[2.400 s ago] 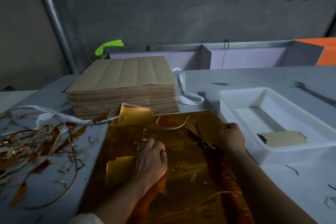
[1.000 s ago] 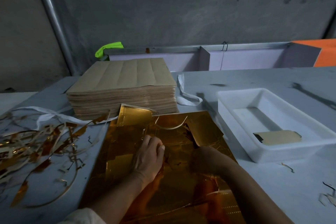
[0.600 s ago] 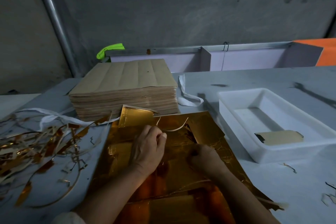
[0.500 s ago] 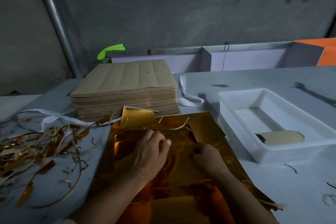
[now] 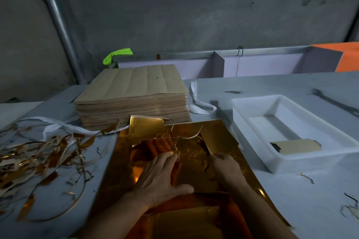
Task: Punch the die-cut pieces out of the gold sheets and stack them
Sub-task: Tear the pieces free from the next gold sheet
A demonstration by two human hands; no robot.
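1. Head view, the sheet: a large gold sheet (image 5: 124,163) lies flat on the grey table (image 5: 303,196), right in front of the person. Its surface shows many cut lines and some holes where parts are already out.
2. Head view, the hands: the left hand (image 5: 161,176) lies flat on the middle of the sheet with straight fingers and presses it down; it grasps nothing. The right hand (image 5: 226,165) has its fingers curled at the lower corner of a gold piece (image 5: 219,137) that stands half-lifted from the sheet, and it seems to pinch this corner.
3. Head view, the surroundings: a white tray (image 5: 252,137) stands near the right edge of the sheet, with one flat piece (image 5: 295,146) inside. A thick stack of brown sheets (image 5: 132,91) is behind the gold sheet, and a heap of gold scrap strips (image 5: 38,157) is on the left.
4. The step in hand, as I judge it: tearing one piece free while the other hand holds the sheet.
5. The next move probably needs a firm pull up and away along the cut line, with steady pressure from the left hand, because thin foil card can tear or bend. After that, the piece belongs on the one in the tray.
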